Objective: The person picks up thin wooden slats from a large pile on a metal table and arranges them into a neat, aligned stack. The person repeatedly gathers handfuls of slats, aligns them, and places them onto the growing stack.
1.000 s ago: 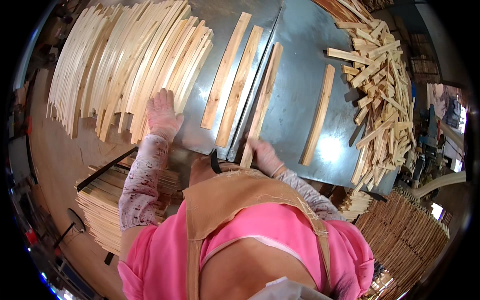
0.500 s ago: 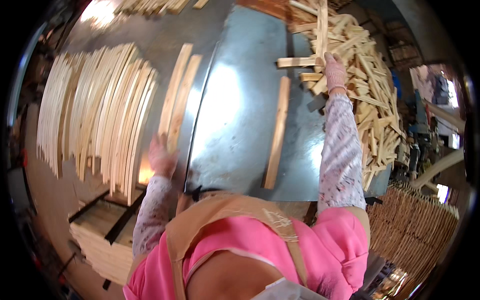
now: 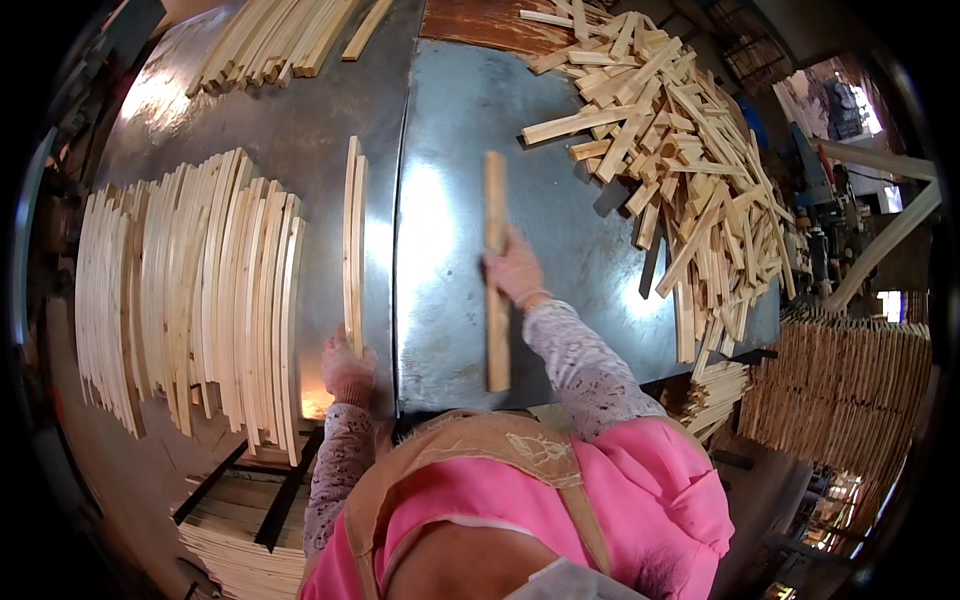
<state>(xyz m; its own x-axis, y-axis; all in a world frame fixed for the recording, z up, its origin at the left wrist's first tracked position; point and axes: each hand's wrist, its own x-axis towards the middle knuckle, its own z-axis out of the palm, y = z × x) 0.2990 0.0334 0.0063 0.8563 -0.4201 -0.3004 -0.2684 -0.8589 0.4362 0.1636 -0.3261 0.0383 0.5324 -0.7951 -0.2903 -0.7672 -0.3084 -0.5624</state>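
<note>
My right hand (image 3: 515, 268) is closed on the middle of a wooden strip (image 3: 496, 340) over the blue-grey metal tabletop (image 3: 440, 330). The strip is slightly blurred and points away from me; I cannot tell if it touches the metal. To the left, past the seam in the table, my left hand (image 3: 350, 368) grips the near ends of two pale wooden strips (image 3: 355, 240), side by side with their narrow edges up. Left of these stands a row of similar strips (image 3: 200, 290), packed closely together, their near ends sticking out past the table edge.
A jumbled heap of short wood pieces (image 3: 690, 170) covers the table's right side. More strips (image 3: 275, 40) lie at the far left. Stacked wood (image 3: 250, 520) sits low at the left, and a tall stack of thin sticks (image 3: 840, 390) stands at the right.
My right hand has come left from the heap and now holds a strip over the metal. The two strips at my left hand have drawn together and turned on edge. The view has shifted.
</note>
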